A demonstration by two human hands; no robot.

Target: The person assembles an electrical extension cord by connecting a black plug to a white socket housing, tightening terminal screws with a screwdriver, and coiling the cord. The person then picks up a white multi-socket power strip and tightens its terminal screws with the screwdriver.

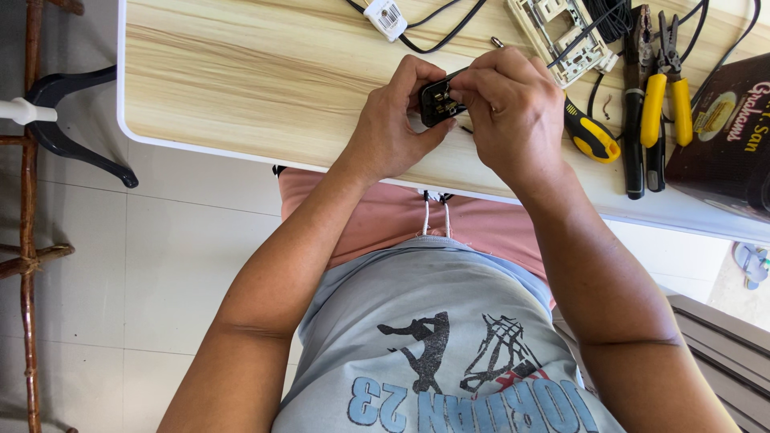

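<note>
My left hand (395, 120) grips a small black electrical part with metal terminals (438, 101) just above the light wooden table (257, 88). My right hand (513, 108) closes over the same part from the right, fingers pinched at its top edge. A yellow and black screwdriver handle (591, 136) sticks out from under my right hand; whether the hand holds it I cannot tell.
A beige outlet frame (561, 36), black cables (437, 32) with a white plug (385, 18), yellow-handled pliers (666, 100) and dark-handled pliers (634, 120) lie at the far right. A dark box (726, 136) stands at the right edge. A wooden chair (30, 200) is left.
</note>
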